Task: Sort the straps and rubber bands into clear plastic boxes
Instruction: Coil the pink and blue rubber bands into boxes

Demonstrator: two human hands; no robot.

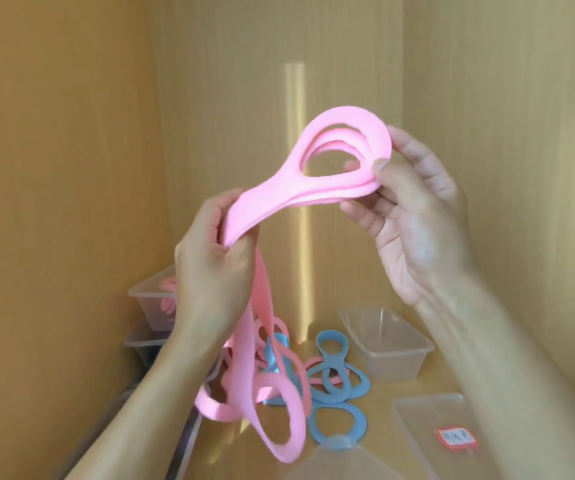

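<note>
Head view shows both hands raised well above the table, sharing one bundle of pink straps [313, 174]; the left hand [217, 261] has its fingers curled round the bundle's middle, and the right hand [417, 220] pinches the looped top end between thumb and fingertips, its palm otherwise loose. Below the left hand the tails of the bundle [279, 410] hang down in long loops, close over the blue straps [334, 382] lying in a heap on the table [428, 382]; whether they touch cannot be told.

The main risk is likely a snag; a dangling loop could hook a blue strap and drag it along if the bundle travels sideways, mixing colours in the box with pink straps [151, 299] at the left. The right hand's pinch looks light; if it lets go too soon, the layered loops could fan apart and slide out of line. A low, swinging carry might also knock the empty clear box [386, 344] on the right or the labelled lid [445, 434] nearer the person; lifting higher first would probably avoid this.
</note>
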